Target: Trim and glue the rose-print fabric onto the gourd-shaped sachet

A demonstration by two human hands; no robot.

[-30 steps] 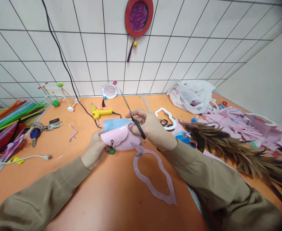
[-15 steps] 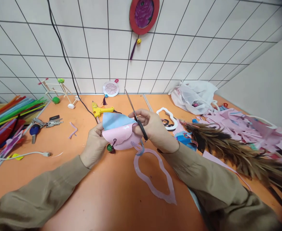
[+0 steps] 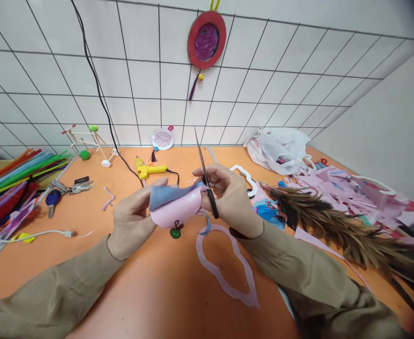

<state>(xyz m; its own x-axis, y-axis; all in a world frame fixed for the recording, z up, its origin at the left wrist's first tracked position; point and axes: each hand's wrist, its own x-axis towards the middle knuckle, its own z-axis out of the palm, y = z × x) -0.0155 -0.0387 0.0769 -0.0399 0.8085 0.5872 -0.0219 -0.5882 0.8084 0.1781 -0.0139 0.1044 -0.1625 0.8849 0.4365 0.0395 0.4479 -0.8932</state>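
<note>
My left hand (image 3: 131,219) grips the left edge of a craft piece (image 3: 178,209) made of a pink sheet and a blue sheet, raised above the table. A green bell (image 3: 175,232) on a dark loop hangs from its pink lower side. My right hand (image 3: 233,197) holds scissors (image 3: 201,157), blades pointing up and away, while its fingertips also touch the piece's right end. A blue strip (image 3: 206,226) dangles below that hand. Under it, a pink wavy-edged frame (image 3: 221,282) lies on the table. My fingers hide both ends of the piece.
A yellow glue gun (image 3: 152,170) lies behind my hands. Keys (image 3: 54,197) and pipe cleaners (image 3: 12,172) are at the left. Brown feathers (image 3: 316,212), pink scraps (image 3: 351,193) and a white plastic bag (image 3: 279,150) occupy the right side. A tiled wall stands behind.
The craft piece has tilted, its blue sheet folding down toward the pink one, and the bell has swung right. My left hand has shifted lower, and the scissors have turned more upright.
</note>
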